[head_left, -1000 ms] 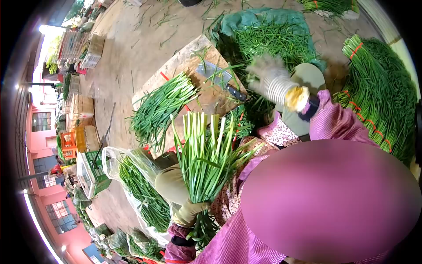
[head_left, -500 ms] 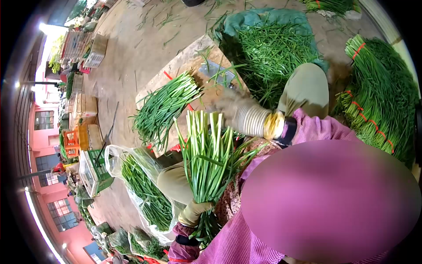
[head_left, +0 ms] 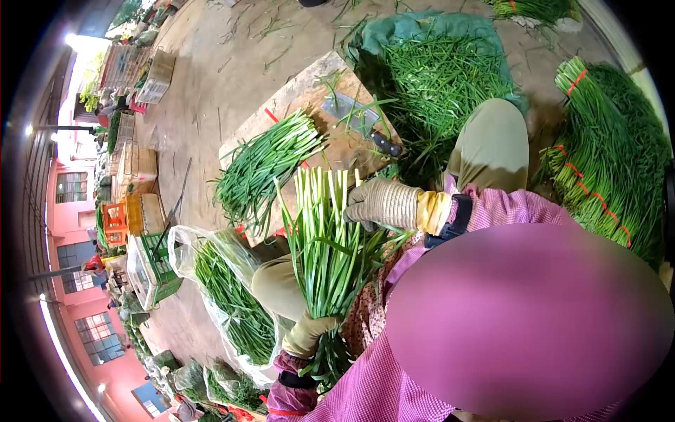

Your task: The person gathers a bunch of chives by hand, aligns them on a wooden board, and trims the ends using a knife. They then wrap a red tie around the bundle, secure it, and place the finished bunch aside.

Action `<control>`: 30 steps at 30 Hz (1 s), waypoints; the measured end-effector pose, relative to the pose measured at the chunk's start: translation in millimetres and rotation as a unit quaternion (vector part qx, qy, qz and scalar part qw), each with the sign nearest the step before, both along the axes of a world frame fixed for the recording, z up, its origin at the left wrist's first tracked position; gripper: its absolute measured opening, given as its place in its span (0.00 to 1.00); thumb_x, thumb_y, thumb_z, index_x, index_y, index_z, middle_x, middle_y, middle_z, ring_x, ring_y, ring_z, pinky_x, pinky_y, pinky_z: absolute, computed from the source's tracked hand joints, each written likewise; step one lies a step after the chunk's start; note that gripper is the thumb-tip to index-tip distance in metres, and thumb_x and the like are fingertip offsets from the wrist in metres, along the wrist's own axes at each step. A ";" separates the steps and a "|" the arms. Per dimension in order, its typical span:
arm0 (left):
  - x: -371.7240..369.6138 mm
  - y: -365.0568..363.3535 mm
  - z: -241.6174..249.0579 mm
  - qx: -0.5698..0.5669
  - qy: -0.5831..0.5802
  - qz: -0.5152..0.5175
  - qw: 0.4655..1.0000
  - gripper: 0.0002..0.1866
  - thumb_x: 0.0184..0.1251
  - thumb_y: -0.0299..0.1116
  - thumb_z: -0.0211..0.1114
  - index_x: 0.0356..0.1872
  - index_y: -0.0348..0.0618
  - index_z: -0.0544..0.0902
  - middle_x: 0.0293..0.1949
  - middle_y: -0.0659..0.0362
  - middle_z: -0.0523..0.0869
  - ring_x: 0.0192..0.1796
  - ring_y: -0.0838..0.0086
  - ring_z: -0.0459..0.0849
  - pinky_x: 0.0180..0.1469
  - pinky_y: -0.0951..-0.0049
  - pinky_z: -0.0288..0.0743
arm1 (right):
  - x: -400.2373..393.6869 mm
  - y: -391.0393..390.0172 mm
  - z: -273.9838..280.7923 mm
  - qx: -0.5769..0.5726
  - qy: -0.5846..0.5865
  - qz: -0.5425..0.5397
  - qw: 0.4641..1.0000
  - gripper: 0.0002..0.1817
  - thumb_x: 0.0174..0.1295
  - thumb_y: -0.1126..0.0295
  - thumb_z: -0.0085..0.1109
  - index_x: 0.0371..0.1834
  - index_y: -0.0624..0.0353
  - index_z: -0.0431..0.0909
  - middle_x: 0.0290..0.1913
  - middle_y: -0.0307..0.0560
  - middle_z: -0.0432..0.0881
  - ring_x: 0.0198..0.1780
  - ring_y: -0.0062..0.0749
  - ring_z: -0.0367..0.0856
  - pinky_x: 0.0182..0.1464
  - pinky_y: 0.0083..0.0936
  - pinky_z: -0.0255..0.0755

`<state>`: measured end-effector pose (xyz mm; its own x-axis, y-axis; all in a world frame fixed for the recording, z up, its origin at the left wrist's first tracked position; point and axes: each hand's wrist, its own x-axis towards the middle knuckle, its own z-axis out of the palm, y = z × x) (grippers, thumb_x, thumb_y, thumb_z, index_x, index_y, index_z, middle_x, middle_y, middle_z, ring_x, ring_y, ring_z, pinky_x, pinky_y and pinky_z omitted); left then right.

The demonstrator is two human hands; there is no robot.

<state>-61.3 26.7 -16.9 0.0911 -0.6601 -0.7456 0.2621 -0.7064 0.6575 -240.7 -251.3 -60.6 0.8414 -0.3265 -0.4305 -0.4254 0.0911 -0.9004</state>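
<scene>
the wooden board (head_left: 358, 151) lies ahead of the hands on the floor (head_left: 225, 91), carrying a loose bunch (head_left: 271, 162) and a cleaver (head_left: 351, 116); crates (head_left: 144, 211) and pink walls (head_left: 77, 246) beyond. scraps (head_left: 450, 77) heap past the right hand (head_left: 380, 202), tied bundles (head_left: 608, 141) farther right. bagged greens (head_left: 232, 302) sit beside the left hand (head_left: 309, 333), which grips the green stalks (head_left: 327, 260); the right, gloved, curls against their pale ends, grip unclear.

Wooden board (head_left: 304, 90) with green bunch (head_left: 271, 160) and cleaver (head_left: 354, 114)
</scene>
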 end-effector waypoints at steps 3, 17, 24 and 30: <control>7.4 2.1 -3.4 -0.012 0.075 0.008 0.997 0.34 0.54 0.30 0.75 0.65 0.40 0.76 0.52 0.63 0.84 0.50 0.73 0.80 0.57 0.70 0.72 | -4.7 1.4 18.4 -0.059 0.032 -0.021 0.998 0.13 0.70 0.60 0.55 0.38 0.58 0.83 0.26 0.44 0.84 0.26 0.30 0.82 0.24 0.30 0.77; 21.1 23.1 -21.8 0.020 0.002 -0.034 0.999 0.19 0.53 0.34 0.71 0.46 0.37 0.83 0.36 0.61 0.85 0.36 0.71 0.82 0.41 0.72 0.77 | -56.3 -96.9 -1.6 -0.048 0.039 -0.244 0.968 0.11 0.63 0.65 0.60 0.37 0.63 0.83 0.29 0.50 0.86 0.24 0.35 0.82 0.27 0.33 0.77; 16.6 4.6 -11.8 0.042 0.047 -0.022 0.998 0.16 0.53 0.32 0.72 0.43 0.38 0.83 0.33 0.61 0.85 0.34 0.72 0.83 0.40 0.73 0.77 | -6.3 0.0 -27.5 0.195 -0.005 -0.059 0.979 0.16 0.69 0.55 0.60 0.36 0.58 0.80 0.24 0.38 0.79 0.17 0.20 0.70 0.18 0.20 0.64; 23.7 4.2 -13.8 0.081 0.100 0.011 0.992 0.18 0.51 0.28 0.73 0.44 0.35 0.83 0.33 0.59 0.86 0.35 0.71 0.84 0.41 0.72 0.79 | -8.7 -23.4 8.5 -0.061 0.027 0.013 0.998 0.18 0.68 0.54 0.59 0.37 0.60 0.79 0.19 0.40 0.77 0.19 0.26 0.75 0.21 0.27 0.70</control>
<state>-37.6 30.9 -30.7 -0.0572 -0.5299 -0.8461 0.3923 -0.7913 0.4690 -249.4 -274.7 -52.1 0.8271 -0.3571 -0.4340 -0.4745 -0.0298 -0.8798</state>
